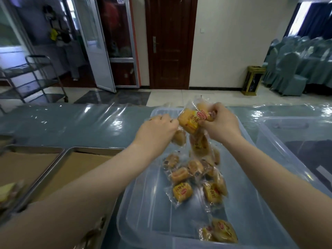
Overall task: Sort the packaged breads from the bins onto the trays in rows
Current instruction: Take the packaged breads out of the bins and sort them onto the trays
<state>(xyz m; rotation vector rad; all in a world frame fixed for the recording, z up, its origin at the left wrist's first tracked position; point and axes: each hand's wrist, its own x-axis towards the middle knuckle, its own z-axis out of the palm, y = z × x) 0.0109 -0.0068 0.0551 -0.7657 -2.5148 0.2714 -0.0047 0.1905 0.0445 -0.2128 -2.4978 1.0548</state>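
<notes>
While a bunch of clear-wrapped yellow bread packets [190, 121] is held up in the upper middle of the frame, above the translucent pale blue plastic bin [136, 203], several of them dangle by wrapper edges alone. The right grip [219, 123] is clamped round the top of the bunch with its fingers curled. The left grip [158, 128] is closed just beside it, and a paler packet [179, 137] hangs beneath, seemingly pinched by its film, though the fingertips are hidden.

A slip is judged the likeliest fault: the film looks slick, and too many packets are held at once, so one could be shed back among the loose packets [181, 191] on the bin floor. Should the hold be tightened to prevent that, the soft bread could be crushed.

The paper-lined metal trays [100, 149] lie at lower left, so the bin wall and a tray rim must be cleared. A dangling packet could be caught there and dropped on the plastic-covered blue-grey surface [71, 121]. If the bunch is released together, a heap rather than a row would be formed.
</notes>
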